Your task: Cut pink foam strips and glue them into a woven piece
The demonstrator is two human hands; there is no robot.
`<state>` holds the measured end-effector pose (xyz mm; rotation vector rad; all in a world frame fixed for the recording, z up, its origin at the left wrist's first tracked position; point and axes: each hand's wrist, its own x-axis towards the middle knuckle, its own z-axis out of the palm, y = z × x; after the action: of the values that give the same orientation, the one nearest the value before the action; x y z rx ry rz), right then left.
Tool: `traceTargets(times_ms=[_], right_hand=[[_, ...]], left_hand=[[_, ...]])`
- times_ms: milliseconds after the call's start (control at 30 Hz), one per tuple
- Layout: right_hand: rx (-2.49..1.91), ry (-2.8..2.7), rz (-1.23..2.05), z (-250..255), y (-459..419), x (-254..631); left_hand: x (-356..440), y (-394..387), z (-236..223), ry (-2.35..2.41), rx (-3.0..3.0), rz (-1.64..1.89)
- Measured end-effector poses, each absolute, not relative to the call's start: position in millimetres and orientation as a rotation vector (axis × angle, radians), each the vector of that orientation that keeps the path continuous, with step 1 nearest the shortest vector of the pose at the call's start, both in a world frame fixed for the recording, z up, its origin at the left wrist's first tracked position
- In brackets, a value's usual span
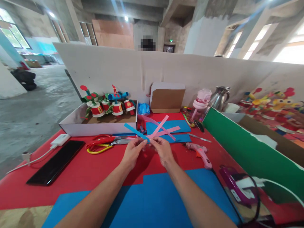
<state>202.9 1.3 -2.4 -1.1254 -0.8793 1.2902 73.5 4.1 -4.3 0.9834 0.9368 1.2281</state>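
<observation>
My left hand (134, 152) and my right hand (161, 150) meet over the red tabletop, thumbs and fingertips pinched together. Between them, a blue paper strip (133, 130) slants up to the left from my left fingertips. From my right fingertips a pink paper strip (161, 124) rises to the upper right. The two strips come together at the fingertips, which partly hide the join. Other pink strips (174, 129) lie just behind, across blue paper sheets (182, 126). Red-and-yellow-handled scissors (99, 148) are left of my left hand; a pink glue gun (200, 152) is right of my right hand.
A white box (99, 129) holds several paper-cup figures. A phone (57, 162) lies at the left, near a white charger (60, 139). A pink bottle (201, 100), a steel jug (218, 97) and a green-sided box (242, 152) stand right. Cables run by a purple power strip (237, 185).
</observation>
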Motion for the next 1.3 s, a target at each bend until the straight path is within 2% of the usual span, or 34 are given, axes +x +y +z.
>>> traceTargets(times_ms=[233,500,700,933,1300], right_hand=[[-1.162,-1.028,1.291,-2.7,-1.4,200.7],[-1.148,-0.825,1.397,-3.6,0.9,198.2],[-1.103,-0.876,1.363,-8.8,0.5,197.0],[-1.192,-0.955,1.16,-6.5,4.9,205.5],[-1.13,-0.714,0.949,3.2,25.6,249.5]], left_hand=[[69.5,7.3,-7.8,1.053,1.038,1.231],[70.8,5.5,-1.7,0.98,1.029,1.234],[70.3,4.9,-2.1,1.054,1.151,1.231],[69.4,6.3,-2.1,1.193,1.303,1.204],[62.9,11.9,0.9,1.237,1.34,1.189]])
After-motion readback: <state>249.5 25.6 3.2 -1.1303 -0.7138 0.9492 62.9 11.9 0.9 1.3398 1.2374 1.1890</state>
